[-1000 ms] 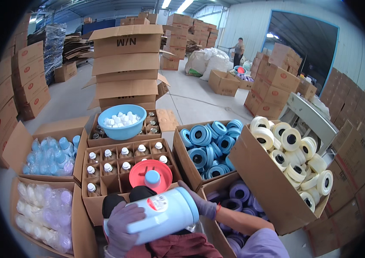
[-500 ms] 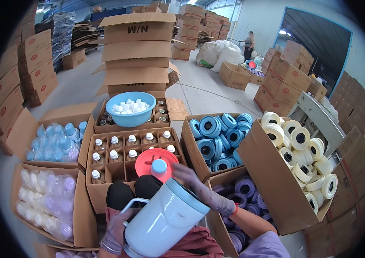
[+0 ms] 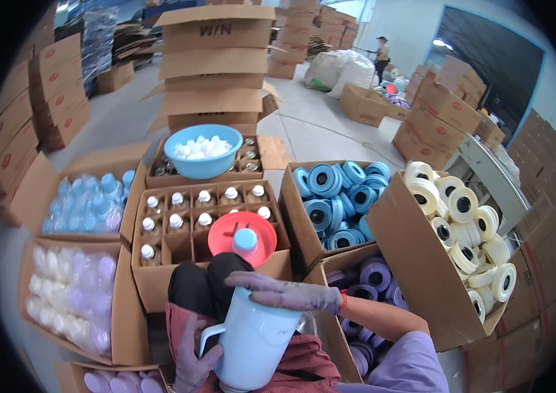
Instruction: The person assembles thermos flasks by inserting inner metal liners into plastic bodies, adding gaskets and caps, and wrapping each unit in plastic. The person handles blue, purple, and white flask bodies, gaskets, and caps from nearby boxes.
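**Pale Jug Held in the Lap Among Open Cartons**

A stack of big cardboard boxes (image 3: 215, 62) rises at the far side of the concrete floor (image 3: 327, 131). Nearer, an open carton of cream tape rolls (image 3: 464, 229) tilts at the right, next to a carton of blue tape rolls (image 3: 338, 200). Straight ahead, a carton of capped bottles (image 3: 183, 219) sits behind the person's knees, with a blue bowl (image 3: 202, 150) of white caps beyond it and a red funnel (image 3: 244, 234) resting on the bottles.

A pale blue jug (image 3: 255, 340) stands upright in the lap. The gloved right hand (image 3: 287, 293) lies flat across its top, fingers stretched and pressing on the rim. The gloved left hand (image 3: 192, 357) has its fingers curled around the jug's handle at the lower left.
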Demonstrator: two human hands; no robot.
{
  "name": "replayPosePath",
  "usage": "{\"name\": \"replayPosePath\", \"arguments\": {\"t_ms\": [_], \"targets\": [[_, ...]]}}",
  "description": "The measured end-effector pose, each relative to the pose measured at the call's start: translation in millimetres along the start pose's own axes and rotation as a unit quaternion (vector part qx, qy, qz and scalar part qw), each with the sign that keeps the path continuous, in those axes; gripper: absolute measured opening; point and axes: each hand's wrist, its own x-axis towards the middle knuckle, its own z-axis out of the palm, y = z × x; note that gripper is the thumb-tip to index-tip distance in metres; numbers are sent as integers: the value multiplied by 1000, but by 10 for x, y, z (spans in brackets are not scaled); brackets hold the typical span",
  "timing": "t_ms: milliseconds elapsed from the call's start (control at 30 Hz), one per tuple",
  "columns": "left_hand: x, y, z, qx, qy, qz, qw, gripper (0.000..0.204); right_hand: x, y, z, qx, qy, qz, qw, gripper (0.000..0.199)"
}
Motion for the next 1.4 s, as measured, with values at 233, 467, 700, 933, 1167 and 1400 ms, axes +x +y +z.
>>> {"name": "replayPosePath", "arguments": {"t_ms": [233,467,700,933,1167,1400], "targets": [[257,328,-466,-69,-169,-297,937,74,359,-172,93,-39,23,-59,997,48],[-345,-319,-694,-424,107,-200,877,37,919,1661,-978,-344,268,184,881,71],[593,-130,-618,-775,2,37,631,40,1170,2173,-1033,-400,262,108,872,77],[932,32,-396,-831,1,3,556,42,526,322,-188,-438,257,-349,788,86],[836,-110,-427,-641,19,99,761,43,509,542,435,579,152,97,796,83],[439,-434,-1157,-21,258,21,966,41,270,868,1599,746,-209,174,609,96]]}}
